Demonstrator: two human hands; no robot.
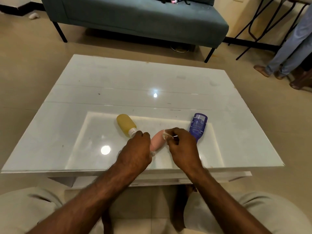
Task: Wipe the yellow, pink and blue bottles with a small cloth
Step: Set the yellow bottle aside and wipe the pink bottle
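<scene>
A pink bottle (157,140) is held tilted just above the white table (135,85), its cap end in my left hand (137,151). My right hand (181,146) pinches a small white cloth (165,133) against the bottle's far end. The yellow bottle (125,124) lies on its side to the left, its white cap toward me. On the right lies the blue bottle (197,126), partly hidden behind my right hand.
A teal sofa (138,16) stands beyond the table. At the far right a person's legs (290,51) in jeans stand near black metal frames (263,22). My knees are below the table's near edge.
</scene>
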